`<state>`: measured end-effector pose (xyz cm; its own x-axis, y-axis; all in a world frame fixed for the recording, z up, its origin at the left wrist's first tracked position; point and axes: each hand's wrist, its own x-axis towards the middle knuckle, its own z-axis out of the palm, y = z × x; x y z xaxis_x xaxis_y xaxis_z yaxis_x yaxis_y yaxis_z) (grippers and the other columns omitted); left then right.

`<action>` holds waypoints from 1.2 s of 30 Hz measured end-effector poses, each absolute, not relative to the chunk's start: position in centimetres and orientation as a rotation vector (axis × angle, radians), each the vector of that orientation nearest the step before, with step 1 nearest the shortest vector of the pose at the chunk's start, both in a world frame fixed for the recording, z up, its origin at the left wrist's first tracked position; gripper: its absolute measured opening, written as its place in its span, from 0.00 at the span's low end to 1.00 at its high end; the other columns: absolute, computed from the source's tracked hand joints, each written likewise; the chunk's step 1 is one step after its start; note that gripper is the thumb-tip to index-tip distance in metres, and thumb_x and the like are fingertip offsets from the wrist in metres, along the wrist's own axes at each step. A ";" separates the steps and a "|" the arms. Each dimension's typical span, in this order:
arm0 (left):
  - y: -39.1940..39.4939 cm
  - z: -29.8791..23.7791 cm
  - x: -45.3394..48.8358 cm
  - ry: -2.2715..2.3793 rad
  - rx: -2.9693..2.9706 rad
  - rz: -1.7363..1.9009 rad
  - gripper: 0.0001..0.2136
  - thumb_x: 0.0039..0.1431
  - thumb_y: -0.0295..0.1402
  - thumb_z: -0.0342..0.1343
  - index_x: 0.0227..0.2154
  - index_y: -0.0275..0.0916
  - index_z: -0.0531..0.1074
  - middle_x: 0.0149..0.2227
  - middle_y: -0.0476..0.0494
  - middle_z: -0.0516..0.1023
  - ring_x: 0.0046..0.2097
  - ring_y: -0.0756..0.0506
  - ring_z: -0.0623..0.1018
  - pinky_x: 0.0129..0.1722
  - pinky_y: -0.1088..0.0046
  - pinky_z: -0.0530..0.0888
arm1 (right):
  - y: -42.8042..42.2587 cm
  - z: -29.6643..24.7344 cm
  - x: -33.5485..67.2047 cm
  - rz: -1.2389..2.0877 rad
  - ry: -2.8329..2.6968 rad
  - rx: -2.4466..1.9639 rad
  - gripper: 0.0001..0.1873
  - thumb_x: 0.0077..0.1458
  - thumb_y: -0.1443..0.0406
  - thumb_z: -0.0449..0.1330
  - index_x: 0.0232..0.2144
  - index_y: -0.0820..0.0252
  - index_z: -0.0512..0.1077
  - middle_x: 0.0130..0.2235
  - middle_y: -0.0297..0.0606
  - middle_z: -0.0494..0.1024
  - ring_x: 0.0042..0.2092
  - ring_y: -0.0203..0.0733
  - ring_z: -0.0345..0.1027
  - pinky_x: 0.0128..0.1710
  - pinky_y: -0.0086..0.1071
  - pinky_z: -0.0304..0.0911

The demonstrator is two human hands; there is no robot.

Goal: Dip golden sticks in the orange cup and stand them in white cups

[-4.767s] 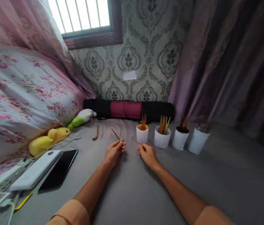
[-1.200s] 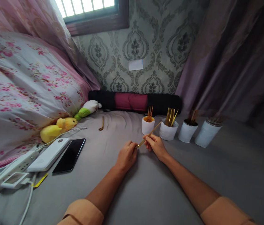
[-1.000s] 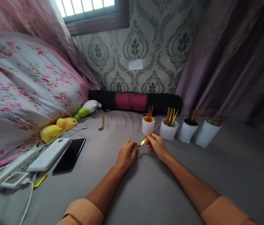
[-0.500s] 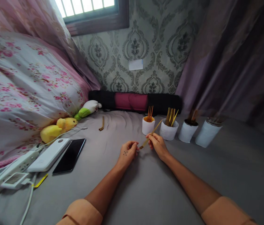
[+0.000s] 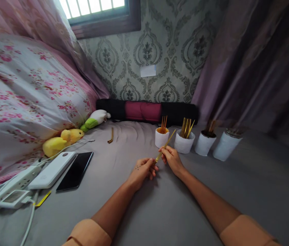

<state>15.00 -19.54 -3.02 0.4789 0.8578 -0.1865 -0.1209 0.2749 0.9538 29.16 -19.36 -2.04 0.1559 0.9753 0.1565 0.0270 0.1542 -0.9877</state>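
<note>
My right hand [image 5: 172, 159] pinches a thin gold stick [image 5: 166, 146] near its middle. The stick slants up and to the right toward the white cups. My left hand [image 5: 142, 169] lies on the grey sheet just left of it, its fingers curled with the tips at the stick's lower end. Behind the hands stands a row of white cups. The nearest cup [image 5: 161, 138] holds orange sticks and the second cup [image 5: 184, 144] holds gold sticks. Two more cups [image 5: 204, 145] [image 5: 225, 148] hold dark ones.
A bent gold stick [image 5: 111, 136] lies on the grey sheet [image 5: 139, 212] at the back left. A phone [image 5: 74, 166], a white power bank [image 5: 51, 170], a power strip [image 5: 3, 196], two plush toys [image 5: 61, 140] and a floral duvet [image 5: 24, 95] fill the left. A black and red roll [image 5: 147, 112] lies by the wall.
The gold stick went from my left hand alone to both hands, now tilted steeper. My left hand has turned and dropped a little toward me. The view shifted down.
</note>
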 end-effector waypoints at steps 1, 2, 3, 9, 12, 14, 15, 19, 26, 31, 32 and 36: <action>-19.5 -3.0 15.0 0.820 1.084 0.760 0.14 0.52 0.39 0.48 0.34 0.32 0.65 0.24 0.46 0.71 0.18 0.55 0.67 0.14 0.81 0.60 | -19.4 -2.0 29.2 0.974 -1.175 -1.173 0.11 0.47 0.60 0.50 0.27 0.62 0.66 0.16 0.26 0.60 0.16 0.29 0.52 0.15 0.24 0.48; -19.5 -3.0 15.0 0.808 1.076 0.752 0.14 0.52 0.39 0.49 0.34 0.32 0.66 0.24 0.46 0.71 0.18 0.55 0.67 0.14 0.81 0.59 | -19.4 -2.0 29.2 0.974 -1.175 -1.174 0.11 0.47 0.60 0.50 0.27 0.62 0.65 0.16 0.26 0.60 0.16 0.29 0.52 0.15 0.24 0.48; -19.5 -3.0 15.0 0.798 1.071 0.748 0.14 0.51 0.39 0.50 0.33 0.32 0.66 0.24 0.46 0.71 0.18 0.55 0.67 0.14 0.81 0.59 | -19.4 -2.0 29.2 0.974 -1.177 -1.176 0.11 0.47 0.60 0.50 0.28 0.62 0.65 0.16 0.26 0.60 0.16 0.29 0.52 0.15 0.24 0.48; -19.6 -3.0 14.8 0.788 1.046 0.761 0.14 0.49 0.38 0.52 0.34 0.31 0.66 0.23 0.48 0.70 0.17 0.56 0.65 0.13 0.81 0.56 | -19.4 -2.1 29.1 0.958 -1.197 -1.171 0.10 0.47 0.60 0.50 0.26 0.62 0.65 0.16 0.26 0.60 0.16 0.29 0.52 0.15 0.24 0.48; -19.6 -2.9 14.8 0.792 1.032 0.775 0.13 0.48 0.37 0.53 0.34 0.31 0.67 0.22 0.49 0.69 0.17 0.56 0.64 0.13 0.81 0.55 | -19.5 -2.1 29.1 0.952 -1.205 -1.170 0.10 0.47 0.60 0.50 0.25 0.61 0.65 0.16 0.26 0.60 0.16 0.28 0.52 0.15 0.24 0.48; -19.6 -2.9 14.8 0.800 1.019 0.780 0.13 0.48 0.36 0.53 0.34 0.31 0.67 0.21 0.49 0.68 0.16 0.56 0.64 0.13 0.81 0.54 | -19.6 -2.1 29.1 0.955 -1.206 -1.168 0.10 0.47 0.60 0.50 0.25 0.61 0.65 0.16 0.26 0.60 0.16 0.28 0.51 0.15 0.24 0.49; -19.6 -2.8 14.8 0.806 1.013 0.782 0.13 0.48 0.36 0.53 0.34 0.31 0.67 0.21 0.49 0.68 0.16 0.56 0.64 0.13 0.81 0.54 | -19.6 -2.0 29.1 0.958 -1.208 -1.165 0.10 0.47 0.60 0.50 0.25 0.61 0.65 0.17 0.26 0.61 0.16 0.28 0.51 0.15 0.24 0.48; -19.7 -2.6 14.8 0.836 1.002 0.788 0.12 0.48 0.35 0.52 0.34 0.31 0.67 0.21 0.50 0.68 0.16 0.57 0.63 0.13 0.81 0.53 | -19.6 -2.0 29.1 0.953 -1.216 -1.152 0.10 0.48 0.60 0.50 0.26 0.62 0.65 0.17 0.26 0.60 0.16 0.28 0.51 0.15 0.24 0.49; -19.7 -2.5 14.7 0.858 0.986 0.778 0.12 0.49 0.35 0.52 0.34 0.32 0.66 0.21 0.50 0.68 0.17 0.57 0.63 0.14 0.81 0.54 | -19.4 -2.2 29.3 0.977 -1.197 -1.144 0.11 0.49 0.59 0.50 0.28 0.62 0.66 0.18 0.27 0.60 0.17 0.28 0.51 0.14 0.23 0.49; -19.7 -2.7 14.7 0.839 0.988 0.782 0.12 0.48 0.35 0.52 0.34 0.32 0.66 0.21 0.50 0.67 0.17 0.57 0.63 0.13 0.81 0.54 | -19.4 -2.0 29.4 0.968 -1.153 -1.152 0.13 0.48 0.58 0.51 0.29 0.63 0.67 0.17 0.27 0.61 0.17 0.28 0.52 0.14 0.23 0.49; -19.6 -2.7 14.7 0.840 0.989 0.782 0.12 0.48 0.35 0.52 0.34 0.32 0.66 0.21 0.50 0.68 0.17 0.57 0.63 0.13 0.81 0.54 | -19.4 -1.9 29.5 0.961 -1.144 -1.154 0.13 0.48 0.58 0.51 0.29 0.63 0.68 0.17 0.27 0.61 0.17 0.28 0.52 0.15 0.23 0.49; -19.6 -2.8 14.8 0.859 0.999 0.783 0.12 0.48 0.35 0.52 0.33 0.32 0.66 0.20 0.50 0.68 0.16 0.57 0.63 0.13 0.81 0.54 | -19.3 -1.7 29.7 0.933 -1.121 -1.158 0.15 0.49 0.56 0.51 0.29 0.63 0.68 0.18 0.27 0.61 0.17 0.28 0.53 0.15 0.24 0.49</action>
